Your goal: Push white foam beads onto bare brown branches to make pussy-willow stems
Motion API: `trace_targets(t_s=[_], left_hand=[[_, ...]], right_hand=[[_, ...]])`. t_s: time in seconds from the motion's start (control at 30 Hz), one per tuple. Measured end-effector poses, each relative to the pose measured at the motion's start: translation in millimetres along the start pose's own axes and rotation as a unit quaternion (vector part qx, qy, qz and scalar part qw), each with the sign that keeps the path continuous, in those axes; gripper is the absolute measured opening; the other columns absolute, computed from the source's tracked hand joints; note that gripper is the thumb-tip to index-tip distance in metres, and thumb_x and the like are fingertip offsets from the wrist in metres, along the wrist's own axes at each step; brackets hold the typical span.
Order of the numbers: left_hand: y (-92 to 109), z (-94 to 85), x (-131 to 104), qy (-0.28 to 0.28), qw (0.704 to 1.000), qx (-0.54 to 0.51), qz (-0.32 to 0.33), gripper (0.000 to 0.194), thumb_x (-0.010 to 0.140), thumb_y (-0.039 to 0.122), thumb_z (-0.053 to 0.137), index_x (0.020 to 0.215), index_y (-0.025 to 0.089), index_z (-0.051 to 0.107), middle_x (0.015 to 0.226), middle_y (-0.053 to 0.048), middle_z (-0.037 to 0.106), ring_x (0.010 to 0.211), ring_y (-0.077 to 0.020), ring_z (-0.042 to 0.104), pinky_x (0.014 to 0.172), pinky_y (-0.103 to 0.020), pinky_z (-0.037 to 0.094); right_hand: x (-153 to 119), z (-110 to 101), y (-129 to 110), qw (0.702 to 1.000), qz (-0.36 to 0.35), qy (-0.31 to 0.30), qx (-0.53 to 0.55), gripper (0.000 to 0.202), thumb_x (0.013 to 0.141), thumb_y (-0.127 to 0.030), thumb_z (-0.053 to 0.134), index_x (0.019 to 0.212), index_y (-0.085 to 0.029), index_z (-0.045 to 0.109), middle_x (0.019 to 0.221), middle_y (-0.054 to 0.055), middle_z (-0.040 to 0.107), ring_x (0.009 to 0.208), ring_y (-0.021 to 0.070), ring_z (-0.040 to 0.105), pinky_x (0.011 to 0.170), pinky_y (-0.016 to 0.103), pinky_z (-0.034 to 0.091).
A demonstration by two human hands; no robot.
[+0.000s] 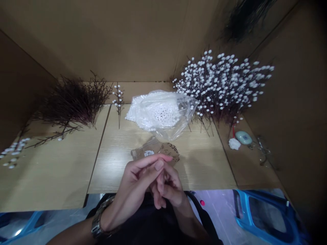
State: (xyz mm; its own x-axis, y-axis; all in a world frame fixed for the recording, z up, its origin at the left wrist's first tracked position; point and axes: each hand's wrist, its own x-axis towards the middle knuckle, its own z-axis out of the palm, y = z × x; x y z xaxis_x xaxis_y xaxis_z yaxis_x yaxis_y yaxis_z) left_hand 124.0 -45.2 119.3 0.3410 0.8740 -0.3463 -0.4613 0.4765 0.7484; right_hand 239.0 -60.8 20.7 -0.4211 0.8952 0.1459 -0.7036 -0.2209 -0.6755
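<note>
Over the table's front edge my left hand (136, 182) and my right hand (174, 187) are brought together, their fingers closed and overlapping. The left thumb presses against the fingers of the right hand. Whether anything small lies between them is hidden. Just beyond the fingertips, a brown printed piece of packaging (170, 151) with clear plastic lies on the table, partly covered by my hands. Behind it sits a clear plastic bag (163, 114) full of small white balls, some spilling at its left side. One dark stem with white berries (119, 98) lies left of the bag.
Bare dark twigs (76, 102) are heaped at the left. Many white-berried stems (222, 81) are piled at the back right. Another berried sprig (15, 149) is at the far left. A pale green case (243, 137), a crumpled white piece (234, 144) and glasses (264, 151) lie right. Cardboard walls (114, 41) enclose the table.
</note>
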Motion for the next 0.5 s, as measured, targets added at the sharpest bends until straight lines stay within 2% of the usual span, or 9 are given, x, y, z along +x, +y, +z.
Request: trace_targets(t_s=[0.2, 0.4, 0.5], left_hand=[[2.0, -1.6, -5.9, 0.006, 1.000, -0.001, 0.009, 0.020, 0.094, 0.032, 0.066, 0.108, 0.021, 0.076, 0.060, 0.004, 0.063, 0.038, -0.0063, 0.062, 0.038, -0.012, 0.054], [-1.2, -7.9, -16.3, 0.005, 0.999, 0.006, 0.051, 0.017, 0.092, 0.034, 0.068, 0.087, 0.019, 0.074, 0.053, 0.006, 0.058, 0.032, -0.0043, 0.054, 0.034, -0.012, 0.049], [-2.9, -9.1, -23.3, 0.013, 0.997, -0.025, 0.067, 0.027, 0.092, 0.041, 0.067, 0.078, 0.018, 0.071, 0.047, 0.009, 0.049, 0.027, -0.0021, 0.044, 0.032, -0.012, 0.046]], right_hand=[[-5.2, 1.7, 0.4, 0.999, 0.031, -0.003, -0.037, 0.050, 0.087, -0.047, 0.069, 0.136, -0.046, 0.056, 0.059, -0.006, 0.058, 0.035, 0.0105, 0.055, 0.029, 0.017, 0.039], [-4.6, 18.1, -3.8, 0.996, 0.049, -0.006, -0.073, 0.042, 0.085, -0.044, 0.072, 0.126, -0.037, 0.063, 0.066, -0.005, 0.065, 0.033, 0.0065, 0.050, 0.031, 0.016, 0.038], [-8.0, 27.4, -1.8, 0.996, 0.044, -0.023, -0.077, 0.044, 0.086, -0.042, 0.071, 0.128, -0.038, 0.062, 0.069, -0.004, 0.066, 0.036, 0.0070, 0.051, 0.033, 0.016, 0.039]])
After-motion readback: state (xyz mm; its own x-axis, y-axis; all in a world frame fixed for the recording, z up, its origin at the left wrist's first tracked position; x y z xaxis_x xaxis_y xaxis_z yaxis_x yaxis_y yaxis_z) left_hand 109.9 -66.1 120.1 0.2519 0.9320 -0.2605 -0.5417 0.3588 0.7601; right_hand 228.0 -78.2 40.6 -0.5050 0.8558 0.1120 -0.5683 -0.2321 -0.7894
